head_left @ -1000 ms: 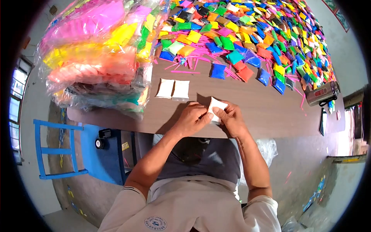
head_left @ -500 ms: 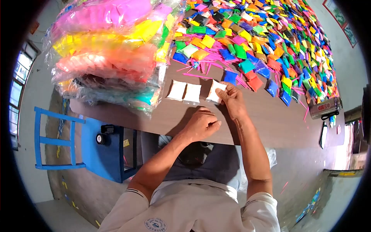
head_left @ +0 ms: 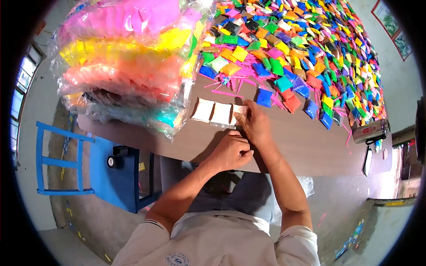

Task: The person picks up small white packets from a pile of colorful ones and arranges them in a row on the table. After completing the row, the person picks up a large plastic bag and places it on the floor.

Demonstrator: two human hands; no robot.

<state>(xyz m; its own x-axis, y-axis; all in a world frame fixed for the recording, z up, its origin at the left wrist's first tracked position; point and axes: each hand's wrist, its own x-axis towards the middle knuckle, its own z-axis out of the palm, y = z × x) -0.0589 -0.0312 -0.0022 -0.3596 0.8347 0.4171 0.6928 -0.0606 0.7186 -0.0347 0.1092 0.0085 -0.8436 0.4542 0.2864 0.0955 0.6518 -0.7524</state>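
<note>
Three white packets lie in a row on the brown table [head_left: 177, 150]: a left one [head_left: 203, 110], a middle one [head_left: 221, 114] and a right one [head_left: 238, 113]. The right packet is between the thumb and fingers of my right hand [head_left: 255, 123], and its left edge is against the middle one. My left hand [head_left: 231, 150] rests just below the row with its fingers curled, and nothing shows in it. A blue packet [head_left: 264, 97] lies just beyond my right hand.
Clear bags of coloured packets [head_left: 128, 66] are stacked at the left. A large pile of small coloured packets [head_left: 306, 48] covers the far right, with pink sticks [head_left: 248, 71] along its near edge. A metal flask [head_left: 372, 131] lies at the right. A blue chair [head_left: 106, 173] stands at lower left.
My right hand has moved left with its white packet, closing the gap to the middle packet. My left hand has barely moved and stays curled.
</note>
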